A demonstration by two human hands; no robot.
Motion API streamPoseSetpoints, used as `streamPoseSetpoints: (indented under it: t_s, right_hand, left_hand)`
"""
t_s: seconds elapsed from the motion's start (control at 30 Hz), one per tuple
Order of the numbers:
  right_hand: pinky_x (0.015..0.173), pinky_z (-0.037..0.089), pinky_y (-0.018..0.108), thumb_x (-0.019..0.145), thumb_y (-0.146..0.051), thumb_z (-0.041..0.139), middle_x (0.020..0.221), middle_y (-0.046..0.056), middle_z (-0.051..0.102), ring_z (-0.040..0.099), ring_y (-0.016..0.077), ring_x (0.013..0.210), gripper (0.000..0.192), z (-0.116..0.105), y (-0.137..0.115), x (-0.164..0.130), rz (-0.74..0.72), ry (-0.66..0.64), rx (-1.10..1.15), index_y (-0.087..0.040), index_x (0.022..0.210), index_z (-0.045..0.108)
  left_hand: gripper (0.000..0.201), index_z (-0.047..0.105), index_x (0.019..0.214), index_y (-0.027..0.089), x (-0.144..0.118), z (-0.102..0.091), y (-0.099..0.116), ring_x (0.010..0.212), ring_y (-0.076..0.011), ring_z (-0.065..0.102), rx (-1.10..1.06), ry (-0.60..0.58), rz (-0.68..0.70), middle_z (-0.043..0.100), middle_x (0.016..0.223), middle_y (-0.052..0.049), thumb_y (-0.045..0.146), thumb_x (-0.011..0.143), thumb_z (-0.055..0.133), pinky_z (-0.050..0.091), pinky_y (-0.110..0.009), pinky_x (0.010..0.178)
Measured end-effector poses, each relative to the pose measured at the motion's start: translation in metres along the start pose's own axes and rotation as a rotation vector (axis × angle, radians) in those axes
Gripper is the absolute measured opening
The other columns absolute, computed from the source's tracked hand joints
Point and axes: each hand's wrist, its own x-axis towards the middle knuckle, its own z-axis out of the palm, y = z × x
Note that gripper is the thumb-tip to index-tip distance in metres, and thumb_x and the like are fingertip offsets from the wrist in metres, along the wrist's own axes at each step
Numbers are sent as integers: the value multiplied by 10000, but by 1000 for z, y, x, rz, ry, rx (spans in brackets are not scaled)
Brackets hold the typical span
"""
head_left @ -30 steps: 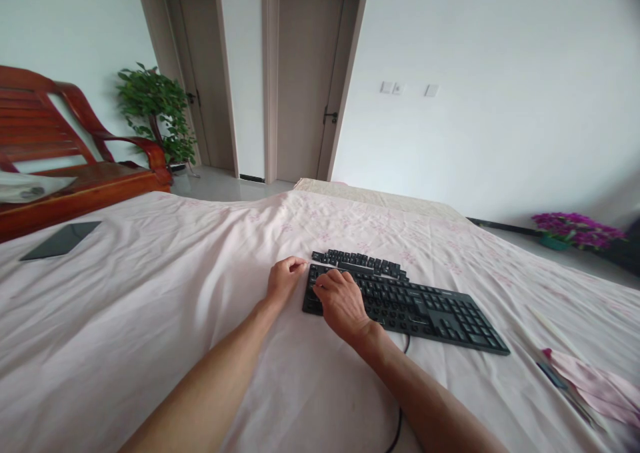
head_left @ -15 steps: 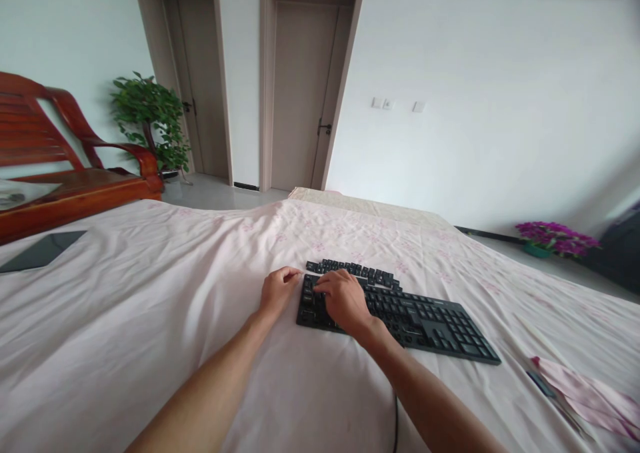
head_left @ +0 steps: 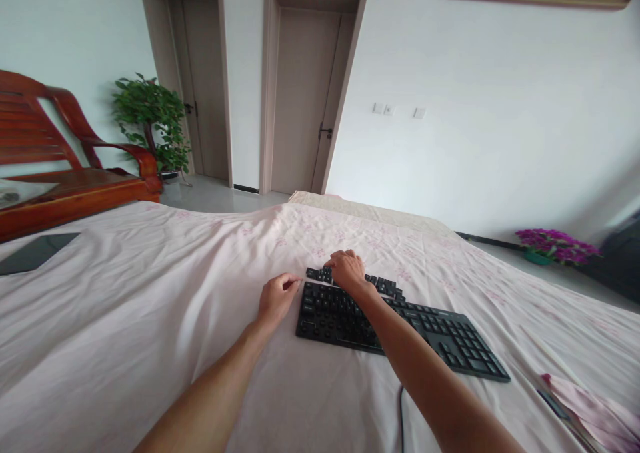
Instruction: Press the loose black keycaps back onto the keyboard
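Observation:
A black keyboard (head_left: 435, 340) lies on the pale floral cloth, and its lower left part shows bare spots without keycaps. Just behind it is a row of loose black keycaps (head_left: 383, 284). My right hand (head_left: 347, 268) is over the left part of that row, fingers partly stretched and reaching down to the keycaps; the fingertips are partly hidden, and no held item shows. Beside the keyboard's upper left corner, my left hand (head_left: 277, 298) is closed in a pinch. Whatever may be between its fingertips is too small to name.
A dark flat tablet-like object (head_left: 37, 253) lies on the cloth at far left. At right are a pink cloth (head_left: 595, 406) and a dark slim tool (head_left: 553, 403). The keyboard's cable (head_left: 401, 420) runs toward me. A wooden bench (head_left: 100, 183) stands beyond on the left.
My right hand has moved away from me, from the keyboard's left keys to the loose keycaps behind it. My left hand keeps its pinch in nearly the same place. The view has tilted slightly up.

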Motion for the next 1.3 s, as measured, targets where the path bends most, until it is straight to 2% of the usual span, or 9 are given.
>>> streamPoseSetpoints:
  t_s: [0.2,0.37,0.57,0.73,0.87,1.3]
  right_hand:
    - [854,362,335,768,-121,548,1134,4,671,481,223,1073,338,6,3,5,-18,18,6,-340,913,761]
    - [865,347,338,741,-68,535,1082,2,688,479,223,1086,379,5,6,6,5,9,19,-336,876,765]
    - [866,336,343,751,-70,517,1140,-18,670,477,217,1092,387,3,12,7,3,28,33,-335,892,761]
    - [875,323,329,761,-71,507,1173,-37,655,468,204,1108,425,2,15,8,10,-30,17,-363,954,747]
    - [884,300,326,766,-113,514,1186,-37,650,453,208,1120,394,2,12,10,11,-87,6,-364,958,749]
    - [907,246,327,773,-203,572,1084,29,695,447,232,1113,227,2,1,28,25,-139,-42,-276,858,769]
  left_hand:
    - [223,729,887,211,1,1,-2,837,-200,692,-7,-5,-26,751,904,-44,337,797,568,519,-280,761]
    - [232,723,899,207,1,0,-3,856,-200,691,-16,-11,-25,748,918,-47,339,805,558,516,-286,781]
    - [231,724,885,211,0,-1,0,843,-203,692,-12,-8,-32,750,905,-43,350,796,562,517,-281,763]
    - [242,726,887,208,1,-1,1,840,-204,688,2,-7,-39,749,902,-38,355,801,553,510,-282,766]
    - [258,727,900,199,1,-1,2,844,-201,685,18,-16,-36,748,909,-40,354,802,545,506,-281,782]
    - [252,723,914,200,2,-1,4,853,-199,691,4,-25,-59,748,917,-40,347,807,548,515,-276,790]
